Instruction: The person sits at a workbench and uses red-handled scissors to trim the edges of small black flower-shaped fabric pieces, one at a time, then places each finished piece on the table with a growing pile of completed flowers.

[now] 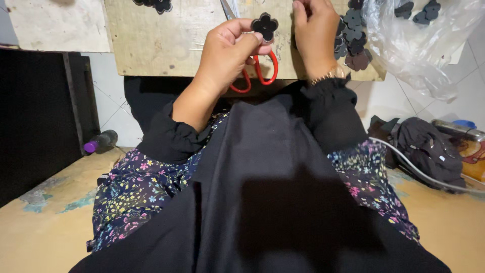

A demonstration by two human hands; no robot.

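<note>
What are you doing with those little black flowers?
A person sits on the floor at a low wooden board. The left hand pinches one black flower-shaped piece between its fingers, with red-handled scissors lying just under that hand. The right hand reaches toward a pile of similar dark flower pieces on the board's right side. A clear plastic bag beside it holds a few more.
</note>
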